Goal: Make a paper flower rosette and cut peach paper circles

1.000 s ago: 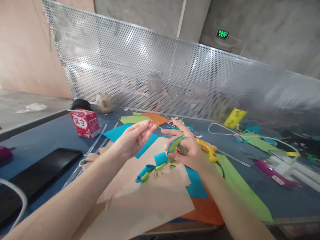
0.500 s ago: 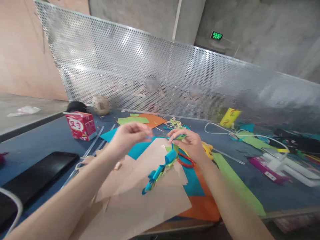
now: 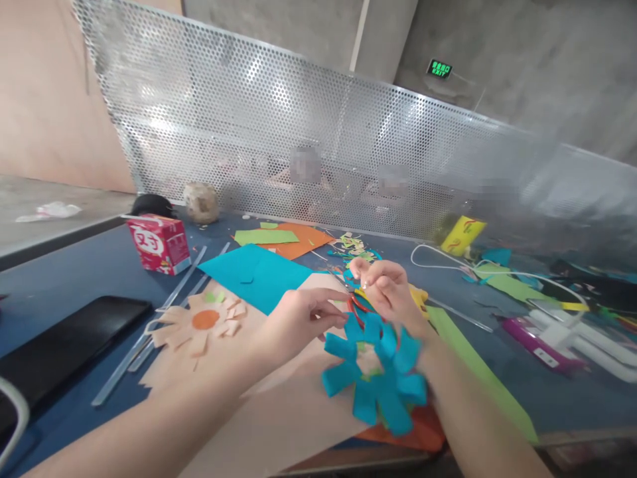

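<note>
1. On my feed I count one blue flower point(image 3: 383, 388), my landmark, over the peach paper point(image 3: 259, 425); I cannot tell whether it touches it.
2. One left hand point(image 3: 318, 317) reaches in just beyond and left of the flower, thumb and fingertips nearly meeting; I cannot tell whether they pinch a petal.
3. One right hand point(image 3: 385, 289) is just beyond the flower, fingers loosely curled; I cannot tell if anything is in them.
4. Well left of my landmark: one peach flower point(image 3: 172, 324) with one orange disc point(image 3: 206, 320).
5. Farther left: one pink box point(image 3: 172, 245), one black slab point(image 3: 74, 358).
6. Beyond it: one blue sheet point(image 3: 259, 272).
</note>
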Motion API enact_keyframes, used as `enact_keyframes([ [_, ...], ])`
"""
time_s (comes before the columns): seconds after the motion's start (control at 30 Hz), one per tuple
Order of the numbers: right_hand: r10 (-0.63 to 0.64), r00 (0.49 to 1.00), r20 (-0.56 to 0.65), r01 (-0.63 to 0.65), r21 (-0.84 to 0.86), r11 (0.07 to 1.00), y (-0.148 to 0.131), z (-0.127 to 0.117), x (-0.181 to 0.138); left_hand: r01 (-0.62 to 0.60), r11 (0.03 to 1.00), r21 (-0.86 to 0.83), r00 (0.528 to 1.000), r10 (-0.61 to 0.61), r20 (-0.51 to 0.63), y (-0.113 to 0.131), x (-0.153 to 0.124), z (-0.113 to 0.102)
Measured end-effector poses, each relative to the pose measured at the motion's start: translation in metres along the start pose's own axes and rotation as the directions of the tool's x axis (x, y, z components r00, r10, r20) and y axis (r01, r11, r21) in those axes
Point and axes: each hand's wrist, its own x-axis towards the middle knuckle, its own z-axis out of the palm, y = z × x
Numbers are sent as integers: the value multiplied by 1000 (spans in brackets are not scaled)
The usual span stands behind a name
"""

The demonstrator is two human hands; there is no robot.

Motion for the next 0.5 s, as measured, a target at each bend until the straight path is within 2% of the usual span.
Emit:
enact_keyframes([
  [0.13,-21,999,-45,20,-19,1000,1,0,1,-58,984,169,998,51,44,-6,-1,8],
  [0.23,72,996,54,-57,-247,967,-14,-10,5,-103,968,230,993,85,86,-13,-2,11],
  [0.3,200,972,124,-120,-470,874,-30,-17,7,-119,960,255,990,97,98,-18,-1,12],
  [0.37,278,944,180,-76,-699,711,-47,-19,5,-114,951,286,990,84,113,-21,0,12],
  [0.43,379,886,267,0,-817,576,-60,-18,-5,-94,940,329,990,52,134,-22,1,11],
  [0.5,511,808,292,-3,-866,500,-68,-12,-20,-72,926,371,989,19,145,-23,2,11],
])
